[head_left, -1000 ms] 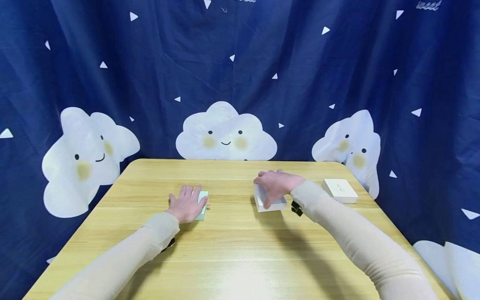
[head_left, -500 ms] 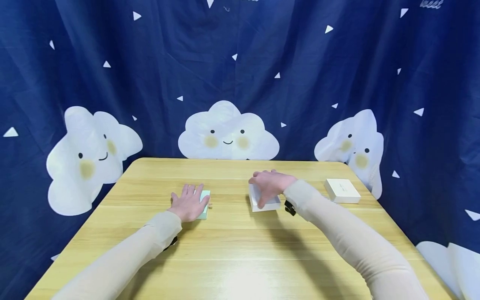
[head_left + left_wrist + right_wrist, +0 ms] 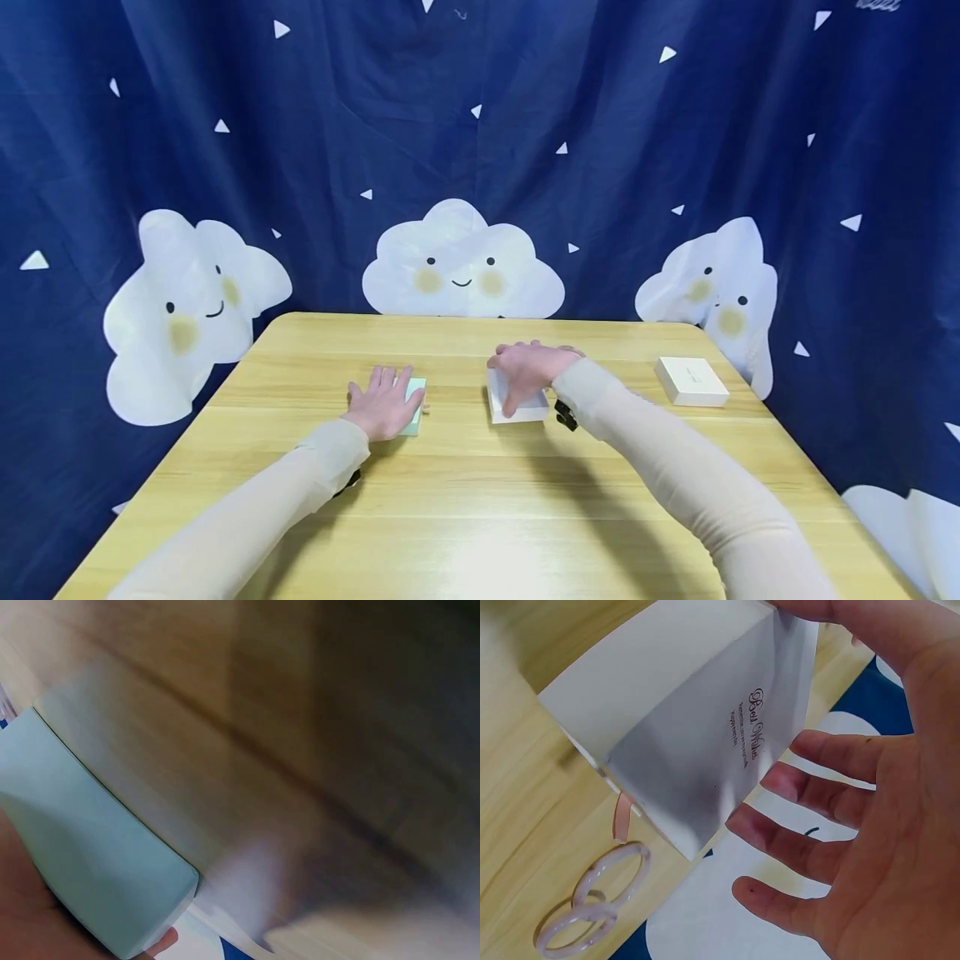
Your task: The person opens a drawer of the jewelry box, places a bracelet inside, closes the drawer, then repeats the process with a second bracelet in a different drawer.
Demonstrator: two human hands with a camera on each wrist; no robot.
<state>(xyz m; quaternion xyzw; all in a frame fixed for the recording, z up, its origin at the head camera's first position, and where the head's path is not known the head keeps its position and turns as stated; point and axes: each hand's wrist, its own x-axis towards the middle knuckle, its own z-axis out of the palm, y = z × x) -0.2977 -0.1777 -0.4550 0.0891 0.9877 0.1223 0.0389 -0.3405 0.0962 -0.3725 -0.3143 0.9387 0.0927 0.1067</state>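
My left hand [image 3: 382, 408] rests with straight, spread fingers over a mint-green box [image 3: 412, 429], covering much of it. In the left wrist view the smooth green face of this box [image 3: 97, 840] lies alongside the palm. My right hand [image 3: 525, 371] grips a white open box [image 3: 517, 412] by its edges, thumb at the near side and fingers at the far side. The right wrist view shows "Best Wishes" printed inside the white box [image 3: 697, 757] and a pink ribbon tab [image 3: 621, 817] at its edge. Whether the white box touches the table cannot be told.
Two pale pink ring-shaped bangles [image 3: 611, 881] lie overlapping beside the white box. A white lid-like box [image 3: 692, 382] with small print sits at the table's right. The wooden table [image 3: 465, 492] ends at a blue cloud-patterned curtain [image 3: 480, 158].
My right hand has moved left with the white box, closer to the green box. The left hand has stayed on the green box. The head view has shifted slightly.
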